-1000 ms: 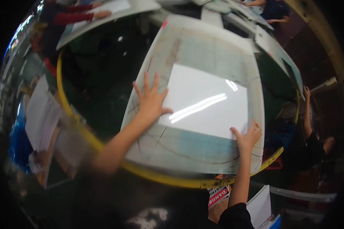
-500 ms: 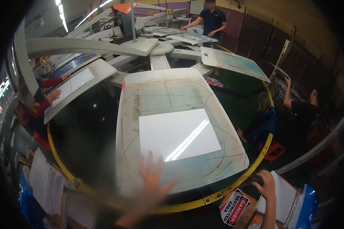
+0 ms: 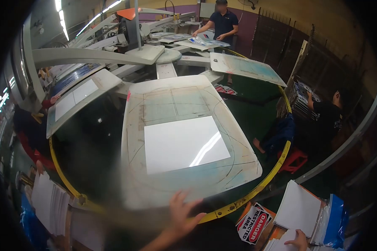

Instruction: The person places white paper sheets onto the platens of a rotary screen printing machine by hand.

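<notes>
A glossy white sheet (image 3: 184,144) lies flat on the large stained platen (image 3: 132,113) in the centre. Below the sheet, my left hand (image 3: 183,213) has its fingers spread at the platen's near edge and holds nothing. At the lower right, my right hand (image 3: 298,240) is over a stack of white sheets (image 3: 280,242); its fingers are partly bent, and whether they grip a sheet cannot be made out. Beside that stack lies a red, black and white danger sign (image 3: 255,224).
A yellow rail (image 3: 255,190) curves round the platens. Another platen (image 3: 249,69) stands at the right rear. Several white sheets (image 3: 50,201) are stacked at lower left. Co-workers stand at the back (image 3: 224,25) and at the right (image 3: 329,115); another is at the left.
My left hand has moved down and right, away from the white sheet. My right hand has dropped to the stack at lower right. The left co-worker's hands have drawn back from their sheet.
</notes>
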### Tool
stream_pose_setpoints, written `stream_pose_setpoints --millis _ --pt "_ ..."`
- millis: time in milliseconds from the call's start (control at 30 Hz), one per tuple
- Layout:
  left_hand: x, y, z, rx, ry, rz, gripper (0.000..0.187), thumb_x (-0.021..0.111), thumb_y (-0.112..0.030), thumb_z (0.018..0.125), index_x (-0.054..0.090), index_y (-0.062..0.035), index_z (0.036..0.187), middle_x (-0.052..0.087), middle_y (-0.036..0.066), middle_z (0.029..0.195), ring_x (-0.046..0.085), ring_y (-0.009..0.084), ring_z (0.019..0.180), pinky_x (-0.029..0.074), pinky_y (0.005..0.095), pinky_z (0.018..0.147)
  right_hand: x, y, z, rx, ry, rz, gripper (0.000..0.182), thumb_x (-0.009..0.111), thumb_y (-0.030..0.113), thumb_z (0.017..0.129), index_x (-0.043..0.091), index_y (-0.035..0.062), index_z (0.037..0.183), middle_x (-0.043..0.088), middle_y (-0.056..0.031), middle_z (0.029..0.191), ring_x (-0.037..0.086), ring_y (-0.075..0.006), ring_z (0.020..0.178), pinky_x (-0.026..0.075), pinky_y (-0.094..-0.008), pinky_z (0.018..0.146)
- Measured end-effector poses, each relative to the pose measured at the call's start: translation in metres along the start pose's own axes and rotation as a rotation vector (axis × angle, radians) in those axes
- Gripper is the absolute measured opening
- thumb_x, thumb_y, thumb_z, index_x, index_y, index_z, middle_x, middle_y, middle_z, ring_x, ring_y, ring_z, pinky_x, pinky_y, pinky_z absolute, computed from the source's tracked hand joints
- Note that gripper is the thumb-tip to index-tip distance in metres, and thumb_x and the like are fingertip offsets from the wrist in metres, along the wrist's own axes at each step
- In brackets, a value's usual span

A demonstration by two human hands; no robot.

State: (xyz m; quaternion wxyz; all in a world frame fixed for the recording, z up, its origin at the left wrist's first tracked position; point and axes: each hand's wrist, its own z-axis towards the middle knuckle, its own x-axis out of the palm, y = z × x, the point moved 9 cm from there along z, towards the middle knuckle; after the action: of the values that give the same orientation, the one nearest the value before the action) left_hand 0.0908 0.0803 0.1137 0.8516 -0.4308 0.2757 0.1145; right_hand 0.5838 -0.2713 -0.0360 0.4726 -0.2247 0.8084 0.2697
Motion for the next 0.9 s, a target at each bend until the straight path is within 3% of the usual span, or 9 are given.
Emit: stream_pose_setpoints --millis 133,233,467,567,667,700,867,900 --pt "0.002 -0.001 -0.005 -0.030 0.016 -0.003 0.041 0.069 -0.031 0.076 0.059 -0.0117 0.111 0.042 0.016 0.131 0.032 0.0398 0.122 0.025 0.0480 0.102 -0.010 0.011 -0.006 0.018 -0.010 0.010 0.100 0.086 0.039 0.048 0.043 -0.0079 0.125 0.048 -0.0254 0.126 0.045 -0.0325 0.119 0.036 -0.0363 0.101" --pt "-0.002 -0.004 -0.003 -0.056 -0.010 -0.047 0.038 0.072 -0.013 0.068 0.061 -0.0077 0.104 0.046 0.017 0.130 0.033 0.0411 0.123 0.027 0.0490 0.101 -0.016 0.014 -0.012 0.009 -0.053 -0.048 0.101 0.085 0.042 0.048 0.043 -0.0077 0.125 0.047 -0.0254 0.127 0.045 -0.0336 0.120 0.035 -0.0370 0.102" --pt "0.000 -0.015 -0.002 -0.061 -0.013 -0.106 0.036 0.070 -0.012 0.069 0.061 -0.0074 0.103 0.048 0.016 0.128 0.034 0.0400 0.122 0.028 0.0467 0.101 -0.044 -0.009 -0.034 0.123 -0.166 0.101 0.103 0.086 0.044 0.048 0.043 -0.0037 0.128 0.045 -0.0258 0.129 0.040 -0.0373 0.122 0.034 -0.0394 0.103" --pt "0.002 -0.022 -0.004 -0.034 0.003 -0.142 0.034 0.069 -0.011 0.069 0.061 -0.0068 0.101 0.052 0.015 0.123 0.040 0.0381 0.118 0.030 0.0453 0.100 -0.057 -0.033 -0.036 0.112 -0.298 0.151 0.072 0.083 0.044 0.055 0.053 0.0001 0.104 0.060 -0.0164 0.096 0.057 -0.0310 0.088 0.042 -0.0370 0.083" --pt "0.009 -0.027 -0.011 0.014 0.027 -0.161 0.030 0.067 -0.012 0.070 0.062 -0.0061 0.099 0.055 0.014 0.117 0.046 0.0362 0.113 0.032 0.0449 0.099 -0.048 -0.114 -0.018 0.036 -0.599 0.565 0.048 0.066 0.042 0.077 0.055 -0.0023 0.093 0.061 -0.0172 0.087 0.058 -0.0301 0.079 0.044 -0.0376 0.071" --pt "0.011 -0.029 -0.013 0.020 0.030 -0.170 0.029 0.066 -0.014 0.071 0.062 -0.0064 0.099 0.056 0.014 0.116 0.047 0.0348 0.112 0.033 0.0445 0.098 -0.054 -0.116 -0.019 0.074 -0.589 0.510 0.047 0.067 0.040 0.076 0.055 -0.0022 0.091 0.061 -0.0176 0.087 0.057 -0.0311 0.079 0.044 -0.0385 0.071" --pt "0.038 -0.030 -0.023 0.059 0.157 -0.346 0.029 0.066 -0.024 0.081 0.061 -0.0105 0.107 0.055 0.011 0.116 0.048 0.0299 0.110 0.038 0.0401 0.094 -0.113 -0.005 -0.030 0.247 -0.548 0.270 0.038 0.069 0.034 0.073 0.058 -0.0019 0.078 0.059 -0.0200 0.084 0.055 -0.0358 0.079 0.042 -0.0427 0.072" --pt "0.049 -0.028 -0.027 0.044 0.211 -0.370 0.030 0.065 -0.024 0.081 0.061 -0.0098 0.107 0.055 0.011 0.116 0.050 0.0290 0.107 0.039 0.0390 0.093 -0.131 0.031 -0.031 0.166 -0.646 0.161 0.040 0.066 0.036 0.076 0.056 -0.0033 0.075 0.057 -0.0217 0.079 0.055 -0.0373 0.075 0.041 -0.0439 0.069"
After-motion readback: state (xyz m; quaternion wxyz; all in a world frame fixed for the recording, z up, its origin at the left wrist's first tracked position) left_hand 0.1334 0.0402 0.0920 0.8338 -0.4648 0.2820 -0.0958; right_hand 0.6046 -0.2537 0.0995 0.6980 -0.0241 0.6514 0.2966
